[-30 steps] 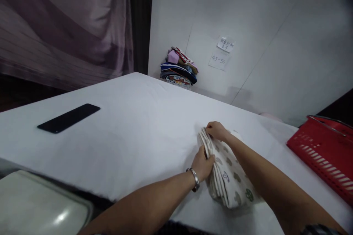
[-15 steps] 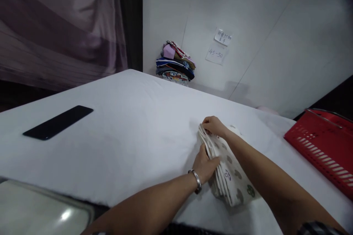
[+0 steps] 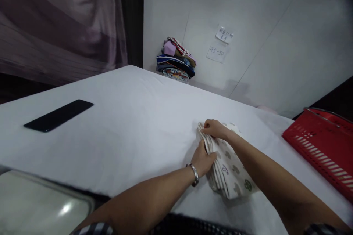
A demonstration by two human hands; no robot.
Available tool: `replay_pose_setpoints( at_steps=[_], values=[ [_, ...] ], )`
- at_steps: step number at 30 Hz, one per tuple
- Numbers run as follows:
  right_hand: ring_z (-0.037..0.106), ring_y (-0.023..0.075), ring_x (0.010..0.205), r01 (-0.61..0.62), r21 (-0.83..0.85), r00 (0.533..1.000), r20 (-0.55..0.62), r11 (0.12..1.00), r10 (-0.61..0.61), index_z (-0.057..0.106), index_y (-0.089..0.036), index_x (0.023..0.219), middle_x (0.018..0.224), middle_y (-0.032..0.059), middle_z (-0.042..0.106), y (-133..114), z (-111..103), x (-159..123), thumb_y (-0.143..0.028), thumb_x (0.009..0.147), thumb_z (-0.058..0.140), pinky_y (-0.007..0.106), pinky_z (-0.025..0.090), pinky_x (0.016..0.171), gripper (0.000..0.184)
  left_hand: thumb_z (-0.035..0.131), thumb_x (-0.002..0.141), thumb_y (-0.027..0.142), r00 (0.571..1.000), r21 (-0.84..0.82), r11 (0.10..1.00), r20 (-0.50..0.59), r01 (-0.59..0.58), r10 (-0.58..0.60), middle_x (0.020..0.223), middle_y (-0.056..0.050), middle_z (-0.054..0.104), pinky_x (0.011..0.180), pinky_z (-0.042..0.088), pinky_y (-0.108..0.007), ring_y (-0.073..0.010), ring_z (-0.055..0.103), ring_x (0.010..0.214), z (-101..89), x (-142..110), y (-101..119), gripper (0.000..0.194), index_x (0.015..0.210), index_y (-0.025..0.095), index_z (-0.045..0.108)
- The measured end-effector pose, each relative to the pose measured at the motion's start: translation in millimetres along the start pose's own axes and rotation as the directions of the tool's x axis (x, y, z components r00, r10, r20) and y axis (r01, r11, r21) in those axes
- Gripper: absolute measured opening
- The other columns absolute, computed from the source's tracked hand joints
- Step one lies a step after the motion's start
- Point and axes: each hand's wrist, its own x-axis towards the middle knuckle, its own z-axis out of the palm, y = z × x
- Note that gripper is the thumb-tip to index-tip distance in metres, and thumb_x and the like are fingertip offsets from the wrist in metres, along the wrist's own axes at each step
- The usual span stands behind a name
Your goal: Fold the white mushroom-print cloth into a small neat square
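A folded cream cloth (image 3: 230, 170) printed with grey-brown shapes lies on the white-covered table, its several layers stacked along the left edge. My left hand (image 3: 203, 159), with a silver bracelet at the wrist, grips those layered edges near their middle, thumb on top. At the far corner of the same edge, my right hand (image 3: 216, 128) has its fingers closed on the layers. The right forearm crosses over part of the cloth and hides it. I cannot tell what kind of textile article it is.
A red plastic basket (image 3: 317, 147) with a metal handle stands at the right. On the left lies a flat black phone-like slab (image 3: 59, 115). A pile of folded clothes (image 3: 176, 60) rises beyond the far edge against the wall, near two paper notes (image 3: 216, 53).
My right hand has shifted slightly, its fingers now a little nearer along the layered edge. My left hand keeps its grip. The whole view has tilted a little.
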Motion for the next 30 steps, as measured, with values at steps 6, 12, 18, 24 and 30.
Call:
replay_pose_setpoints(
  at_steps=[6, 12, 18, 24, 30],
  values=[
    [0.050, 0.0096, 0.042, -0.017, 0.081, 0.999, -0.041, 0.997, 0.020, 0.058, -0.015, 0.073, 0.051, -0.0026, 0.054, -0.8, 1.9, 4.0, -0.013, 0.070, 0.057, 0.019, 0.038, 0.043, 0.004, 0.060, 0.072, 0.022, 1.000, -0.046, 0.999, 0.009, 0.006, -0.006, 0.103, -0.007, 0.065, 0.082, 0.045, -0.033, -0.0213, 0.059, 0.092, 0.2, 2.0, -1.4, 0.043, 0.114, 0.018, 0.049],
    [0.050, 0.0095, 0.042, -0.017, 0.201, 0.999, -0.041, 0.979, 0.025, 0.059, -0.015, 0.076, 0.049, -0.0026, 0.054, 4.4, 10.2, 7.0, -0.017, 0.074, 0.057, 0.019, 0.040, 0.043, 0.003, 0.061, 0.072, 0.021, 0.999, -0.063, 0.998, -0.011, 0.029, -0.030, 0.104, -0.010, 0.065, 0.083, 0.045, -0.034, -0.0218, 0.059, 0.092, 0.7, 5.1, -5.1, 0.042, 0.112, 0.016, 0.050],
    [0.047, 0.0102, 0.039, -0.029, 0.216, 0.999, 0.030, 0.976, 0.023, 0.057, -0.015, 0.073, 0.046, -0.0018, 0.052, 13.9, 1.7, -18.6, -0.036, 0.081, 0.056, 0.020, 0.037, 0.040, 0.022, 0.061, 0.073, 0.023, 0.999, -0.044, 0.999, 0.005, 0.032, -0.032, 0.103, -0.009, 0.065, 0.080, 0.046, -0.033, -0.0212, 0.060, 0.089, -1.1, 3.3, -4.0, 0.043, 0.114, 0.017, 0.050],
    [0.050, 0.0111, 0.050, 0.007, -0.111, 0.999, -0.049, 0.994, -0.013, 0.054, -0.017, 0.068, 0.057, 0.0009, 0.057, 5.8, 4.4, -31.1, -0.037, 0.072, 0.065, 0.021, 0.033, 0.047, 0.023, 0.062, 0.073, 0.025, 1.000, 0.008, 1.000, -0.010, 0.003, -0.003, 0.104, -0.009, 0.064, 0.082, 0.045, -0.034, -0.0224, 0.059, 0.092, -0.6, 4.2, -7.3, 0.040, 0.110, 0.017, 0.051],
    [0.044, 0.0093, 0.038, -0.021, 0.161, 1.000, 0.019, 0.987, 0.018, 0.052, -0.018, 0.072, 0.047, -0.0048, 0.048, 14.8, 5.2, -29.2, -0.027, 0.076, 0.055, 0.021, 0.031, 0.041, 0.011, 0.065, 0.075, 0.033, 1.000, -0.139, 0.990, -0.004, 0.013, -0.013, 0.109, -0.009, 0.064, 0.093, 0.041, -0.036, -0.0229, 0.058, 0.101, 0.2, 10.3, -12.0, 0.046, 0.117, 0.019, 0.050]
  ],
)
